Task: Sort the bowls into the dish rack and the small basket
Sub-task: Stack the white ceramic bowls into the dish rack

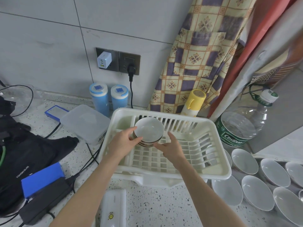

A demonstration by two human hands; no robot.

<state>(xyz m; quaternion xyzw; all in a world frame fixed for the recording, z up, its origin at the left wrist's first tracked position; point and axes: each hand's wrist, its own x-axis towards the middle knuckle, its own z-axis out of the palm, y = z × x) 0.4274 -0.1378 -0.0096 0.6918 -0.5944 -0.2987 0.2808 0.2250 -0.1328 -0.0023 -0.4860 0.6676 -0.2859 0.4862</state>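
A short stack of white bowls [149, 131] with dark rim stripes sits tilted inside the cream plastic dish rack [218, 167], toward its back left. My left hand [122, 141] holds the stack's left side, thumb and fingers curled round the rims. My right hand [172, 147] hovers just right of the stack with fingers spread, its thumb near the lowest bowl; it grips nothing. Several more white bowls [255, 195] lie on the counter to the right of the rack. No small basket is in view.
A large water bottle [241, 128] and a yellow-capped bottle [195, 102] stand behind the rack. A lidded plastic box [85, 122], two blue canisters [108, 97], cables, a black bag [32, 154] and a blue pack [42, 179] crowd the left. A white device [114, 207] lies in front.
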